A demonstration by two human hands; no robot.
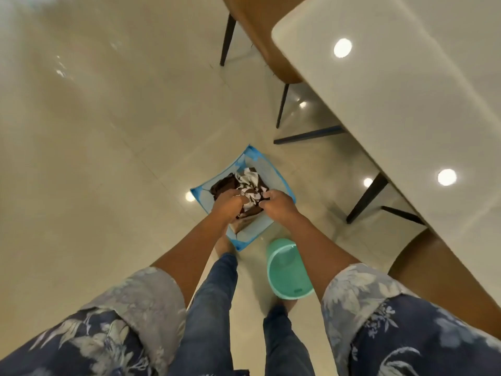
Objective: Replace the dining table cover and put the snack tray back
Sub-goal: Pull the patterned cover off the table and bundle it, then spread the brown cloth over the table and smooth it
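Note:
A bunched brown and white patterned table cover (248, 187) lies in a blue-rimmed mesh basket (279, 172) on the floor in front of me. My left hand (227, 204) grips the cloth from the left. My right hand (277, 204) pinches it from the right, fingers curled into the fabric. Both arms reach down over the basket. The dining table (406, 85) at the right has a bare, glossy white top. No snack tray is in view.
A green plastic bucket (287, 270) stands on the tiled floor just right of my legs, near the basket. One brown chair (260, 31) is tucked at the table's far side, another (433, 270) at the near right. Open floor spreads to the left.

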